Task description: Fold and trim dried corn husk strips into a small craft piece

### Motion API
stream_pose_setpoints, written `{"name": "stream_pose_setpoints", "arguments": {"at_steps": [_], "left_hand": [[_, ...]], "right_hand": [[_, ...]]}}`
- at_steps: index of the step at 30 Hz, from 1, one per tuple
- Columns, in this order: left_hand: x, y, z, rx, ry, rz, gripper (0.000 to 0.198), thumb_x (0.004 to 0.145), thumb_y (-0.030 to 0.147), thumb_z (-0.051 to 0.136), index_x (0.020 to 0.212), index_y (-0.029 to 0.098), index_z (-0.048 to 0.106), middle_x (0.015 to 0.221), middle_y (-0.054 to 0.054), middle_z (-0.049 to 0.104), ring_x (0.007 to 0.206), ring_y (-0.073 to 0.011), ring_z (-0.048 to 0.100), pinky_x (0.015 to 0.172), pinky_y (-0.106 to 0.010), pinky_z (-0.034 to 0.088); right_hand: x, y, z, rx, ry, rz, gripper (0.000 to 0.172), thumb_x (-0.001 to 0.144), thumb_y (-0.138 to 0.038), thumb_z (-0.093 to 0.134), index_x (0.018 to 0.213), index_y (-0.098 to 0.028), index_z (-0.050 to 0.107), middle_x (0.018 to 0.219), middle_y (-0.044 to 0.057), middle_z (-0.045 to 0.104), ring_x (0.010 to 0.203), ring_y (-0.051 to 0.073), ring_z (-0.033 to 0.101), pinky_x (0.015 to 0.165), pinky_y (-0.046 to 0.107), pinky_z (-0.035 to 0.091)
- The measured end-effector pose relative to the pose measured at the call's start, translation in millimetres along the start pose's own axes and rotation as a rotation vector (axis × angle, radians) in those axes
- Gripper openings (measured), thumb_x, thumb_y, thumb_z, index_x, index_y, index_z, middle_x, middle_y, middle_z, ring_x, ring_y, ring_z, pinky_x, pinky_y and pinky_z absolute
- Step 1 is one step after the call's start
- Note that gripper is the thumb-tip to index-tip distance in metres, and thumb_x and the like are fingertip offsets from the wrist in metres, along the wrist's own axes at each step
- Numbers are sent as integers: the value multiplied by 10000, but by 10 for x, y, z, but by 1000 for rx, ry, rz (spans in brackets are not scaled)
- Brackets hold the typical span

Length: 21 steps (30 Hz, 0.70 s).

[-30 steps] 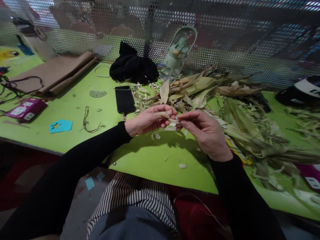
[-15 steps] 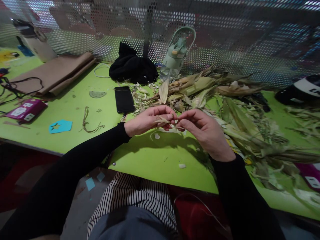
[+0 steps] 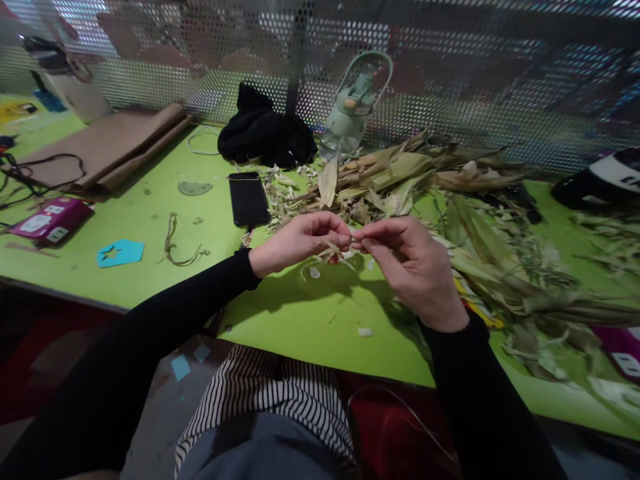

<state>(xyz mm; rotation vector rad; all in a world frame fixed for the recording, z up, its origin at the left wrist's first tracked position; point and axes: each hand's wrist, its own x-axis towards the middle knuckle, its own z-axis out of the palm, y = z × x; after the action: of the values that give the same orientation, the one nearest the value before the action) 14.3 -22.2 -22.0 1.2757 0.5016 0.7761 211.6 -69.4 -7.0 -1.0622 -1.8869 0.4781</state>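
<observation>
Over the green table (image 3: 300,327), my left hand (image 3: 303,241) pinches a thin, pale piece of corn husk (image 3: 331,251) between thumb and fingers. Loose ends of it hang below the fingertips. My right hand (image 3: 413,267) is closed in a pinch too, its fingertips meeting those of the left at the husk. The exact spot where both grip is hidden by the fingers. Just beyond the hands lies a pile of dried corn husks (image 3: 395,173), and more long husks (image 3: 485,260) spread to the right of my right hand.
A black phone (image 3: 249,199), a black cloth (image 3: 267,133) and a green bottle (image 3: 347,113) are behind my hands. To the left are a twisted husk cord (image 3: 175,243), a blue tag (image 3: 120,253), a purple box (image 3: 53,220) and brown paper (image 3: 115,147). A perforated metal screen (image 3: 450,80) borders the back.
My right hand has turned slightly, and its fingertips have come closer to the left ones at the husk. The husk's loose ends have shifted. My left hand stays nearly in place.
</observation>
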Motion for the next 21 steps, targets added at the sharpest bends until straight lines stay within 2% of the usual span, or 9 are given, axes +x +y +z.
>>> {"name": "stream_pose_setpoints", "arguments": {"at_steps": [7,11,14,17,21], "left_hand": [[-4,7,27,323,17,-12,104,888,205,633,902,104,613,773,16,610,681,-67,545,687,-242,434],[-22,2,45,434,-5,-16,112,883,219,639,878,113,606,738,29,583,654,-66,509,637,-230,394],[-25,0,53,305,-46,5,125,875,225,657,872,122,585,759,27,586,672,-68,536,658,-238,419],[-16,5,33,97,-64,67,172,872,258,688,906,129,579,810,12,613,710,-76,575,712,-263,456],[5,0,-14,-8,-36,123,269,833,323,760,913,135,586,825,8,623,722,-79,585,720,-266,465]], "right_hand": [[26,0,9,-147,-39,-73,87,922,-203,632,989,-258,636,904,25,726,800,201,703,743,376,590],[25,24,25,7,-76,-29,94,922,-209,634,1005,-254,638,940,16,730,839,189,719,780,363,598],[36,38,9,133,-12,-45,133,903,-225,664,1028,-266,643,1146,44,706,989,206,714,880,389,594],[70,53,-29,-31,31,-80,108,872,-281,713,973,-260,681,1260,75,662,1164,265,652,1019,475,526],[102,59,-52,-204,-54,-75,105,888,-342,701,928,-246,719,1257,90,684,1224,302,624,1068,540,468]]}}
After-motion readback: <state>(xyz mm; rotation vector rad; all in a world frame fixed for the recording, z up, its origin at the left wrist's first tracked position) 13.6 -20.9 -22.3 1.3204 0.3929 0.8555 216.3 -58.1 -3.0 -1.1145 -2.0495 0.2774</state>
